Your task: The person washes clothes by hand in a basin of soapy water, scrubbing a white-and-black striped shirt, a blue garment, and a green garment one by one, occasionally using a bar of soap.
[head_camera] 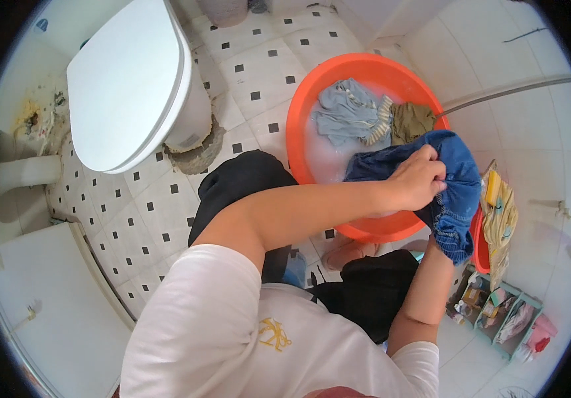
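Observation:
My left hand (pixel 417 180) pinches a blue denim garment (pixel 457 174) above the right side of an orange plastic basin (pixel 298 129). My right forearm goes into the garment's elastic-gathered opening, and the cloth hides my right hand. Part of the denim trails down into cloudy, soapy water (pixel 325 161) in the basin. Also lying in that water are a wet grey-blue garment (pixel 347 112) with a striped band and an olive-brown cloth (pixel 412 122).
A white toilet (pixel 126 84) with its lid down stands at the left. On the right, a yellow patterned cloth (pixel 502 219) lies by a red basin (pixel 478 239). Behind it is a shelf rack (pixel 502 326) holding small items. A grey hose (pixel 504 93) runs along the tiled wall.

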The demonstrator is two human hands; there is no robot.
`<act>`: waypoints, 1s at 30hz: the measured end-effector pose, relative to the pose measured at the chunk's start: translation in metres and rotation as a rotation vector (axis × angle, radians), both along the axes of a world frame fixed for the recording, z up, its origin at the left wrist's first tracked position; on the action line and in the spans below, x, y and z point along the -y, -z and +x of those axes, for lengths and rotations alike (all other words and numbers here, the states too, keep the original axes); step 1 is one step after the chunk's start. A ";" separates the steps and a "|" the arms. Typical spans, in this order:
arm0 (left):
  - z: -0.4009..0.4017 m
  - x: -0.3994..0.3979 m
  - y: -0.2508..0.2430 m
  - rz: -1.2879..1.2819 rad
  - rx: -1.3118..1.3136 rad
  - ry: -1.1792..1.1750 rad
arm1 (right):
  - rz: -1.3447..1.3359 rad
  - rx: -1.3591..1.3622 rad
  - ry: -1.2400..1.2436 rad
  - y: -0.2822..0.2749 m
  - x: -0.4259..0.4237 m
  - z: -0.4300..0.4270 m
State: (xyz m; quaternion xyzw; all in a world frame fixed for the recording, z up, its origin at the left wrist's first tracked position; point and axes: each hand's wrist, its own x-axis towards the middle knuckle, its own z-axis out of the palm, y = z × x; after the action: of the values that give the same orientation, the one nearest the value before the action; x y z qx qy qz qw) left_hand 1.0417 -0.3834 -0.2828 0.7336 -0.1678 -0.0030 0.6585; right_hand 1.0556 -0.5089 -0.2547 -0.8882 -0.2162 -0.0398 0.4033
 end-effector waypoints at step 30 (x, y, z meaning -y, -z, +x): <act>0.002 0.015 0.003 -0.122 -0.059 -0.052 | 0.111 -0.174 0.179 0.003 0.011 -0.026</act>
State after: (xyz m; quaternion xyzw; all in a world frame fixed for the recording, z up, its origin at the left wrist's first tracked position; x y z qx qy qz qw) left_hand 1.0434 -0.3988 -0.2863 0.6956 -0.1291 0.0024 0.7067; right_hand 1.0297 -0.5201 -0.2581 -0.8804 -0.0979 -0.0105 0.4639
